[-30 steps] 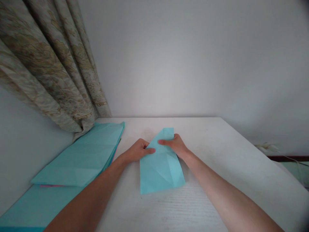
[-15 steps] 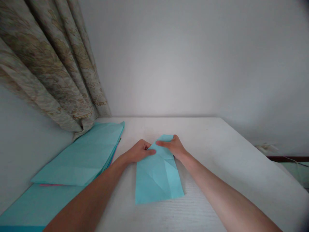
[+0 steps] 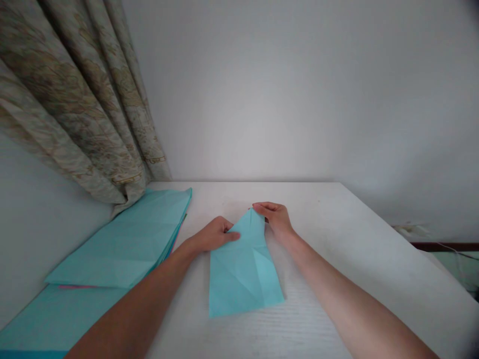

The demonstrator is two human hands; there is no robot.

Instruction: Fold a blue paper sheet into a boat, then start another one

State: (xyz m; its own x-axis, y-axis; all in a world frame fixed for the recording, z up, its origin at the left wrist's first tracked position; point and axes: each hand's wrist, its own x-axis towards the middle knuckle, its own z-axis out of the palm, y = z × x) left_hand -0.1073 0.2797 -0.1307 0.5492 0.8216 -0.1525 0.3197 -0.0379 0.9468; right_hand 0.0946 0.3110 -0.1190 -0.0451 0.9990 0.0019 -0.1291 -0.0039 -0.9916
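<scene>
- Nearest me, at the left edge of the counter (image 3: 322, 214), I see a flat blue-green layer (image 3: 56, 319) with a thin pink strip (image 3: 77, 286) showing above it.
- The creased light-blue sheet (image 3: 243, 279) is in front of me, midway between the counter's left and right edges. Its broad end points at me and it narrows toward the far edge. Compared with a second ago, that broad end has come nearer to me; I cannot tell whether it touches the counter.
- My left hand (image 3: 217, 234) is closed on the sheet's slanting left side, thumb on top, the other fingers mostly hidden. It sits about where it did half a second ago.
- My right hand (image 3: 276, 219) has changed its grip: its thumb lay across the sheet before, and now thumb and fingers pinch the far tip. The short straight end that showed there has gone from sight.
- Toward the counter's far left corner lies a folded blue-green stack (image 3: 123, 244), beneath a patterned curtain (image 3: 82, 99).
</scene>
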